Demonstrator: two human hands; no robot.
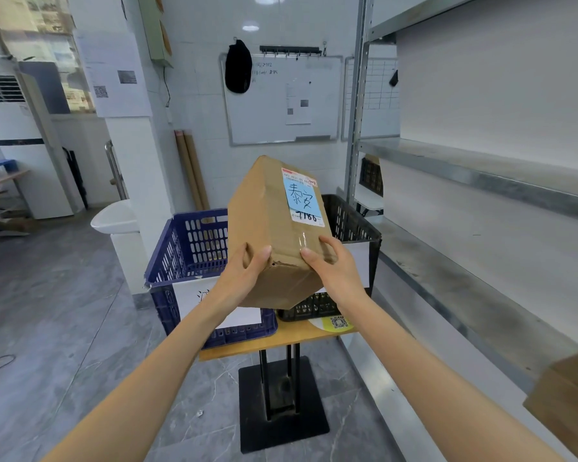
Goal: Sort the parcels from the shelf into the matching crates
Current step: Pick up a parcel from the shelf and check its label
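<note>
Both hands hold a box up in the air, tilted, w/ blue label facing the camera. Left hand grips its near-left corner, right hand grips near-right edge. Box hangs above two crates on a small table: blue crate left, black crate right. Shelf on right; another box at near-right edge.

I see a cardboard parcel held tilted over the crates. The left hand grips its near left corner and the right hand its near right edge. Its blue label faces me. Below, a blue crate stands left of a black crate on a small table, beside the metal shelf.
</note>
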